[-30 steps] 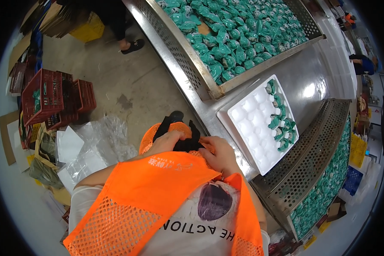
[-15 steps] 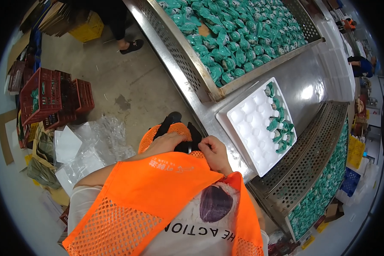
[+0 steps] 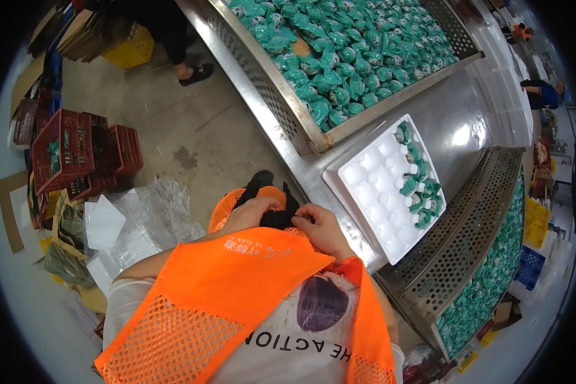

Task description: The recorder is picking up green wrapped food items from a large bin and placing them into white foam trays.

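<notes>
Floor (image 3: 217, 128) beyond half-hidden black cloth (image 3: 277, 219)

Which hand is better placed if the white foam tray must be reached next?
Right, most likely. The right hand is nearer the white foam tray, which stands to the person's right. The left hand lies farther away, by the black cloth.
</notes>
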`<act>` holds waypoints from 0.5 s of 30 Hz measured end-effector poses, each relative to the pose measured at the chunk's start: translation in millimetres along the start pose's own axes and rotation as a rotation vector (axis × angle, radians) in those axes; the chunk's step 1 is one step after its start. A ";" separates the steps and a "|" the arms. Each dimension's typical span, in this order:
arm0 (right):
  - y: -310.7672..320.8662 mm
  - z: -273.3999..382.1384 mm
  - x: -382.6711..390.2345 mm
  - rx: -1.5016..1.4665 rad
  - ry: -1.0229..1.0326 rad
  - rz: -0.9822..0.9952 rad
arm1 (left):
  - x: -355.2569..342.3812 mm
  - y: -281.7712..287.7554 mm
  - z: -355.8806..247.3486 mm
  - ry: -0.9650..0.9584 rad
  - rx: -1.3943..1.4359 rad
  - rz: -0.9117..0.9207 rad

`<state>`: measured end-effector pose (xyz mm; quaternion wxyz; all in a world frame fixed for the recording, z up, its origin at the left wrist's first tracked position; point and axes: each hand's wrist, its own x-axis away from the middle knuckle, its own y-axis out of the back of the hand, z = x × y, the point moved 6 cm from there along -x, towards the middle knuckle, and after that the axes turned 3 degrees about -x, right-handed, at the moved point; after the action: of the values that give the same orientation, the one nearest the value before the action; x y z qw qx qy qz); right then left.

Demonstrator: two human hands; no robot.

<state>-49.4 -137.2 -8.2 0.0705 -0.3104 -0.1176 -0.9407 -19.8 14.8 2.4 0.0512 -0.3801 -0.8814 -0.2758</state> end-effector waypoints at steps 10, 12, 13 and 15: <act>-18.5 42.2 -8.6 0.327 0.473 0.115 | -0.9 -8.5 20.4 0.147 0.303 -0.046; -22.2 46.1 -9.5 0.403 0.426 0.117 | -1.0 -9.6 24.1 0.150 0.322 -0.036; -24.1 46.0 -10.4 0.474 0.379 0.114 | -2.1 -11.5 27.0 0.180 0.354 0.011; -27.5 51.8 -9.9 0.538 0.397 0.083 | -3.4 -13.3 31.8 0.204 0.389 0.058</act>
<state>-17.8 -96.4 21.4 0.2097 -0.0958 -0.3329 -0.9143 -22.9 21.9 -31.3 0.2202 -0.3583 -0.8970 -0.1362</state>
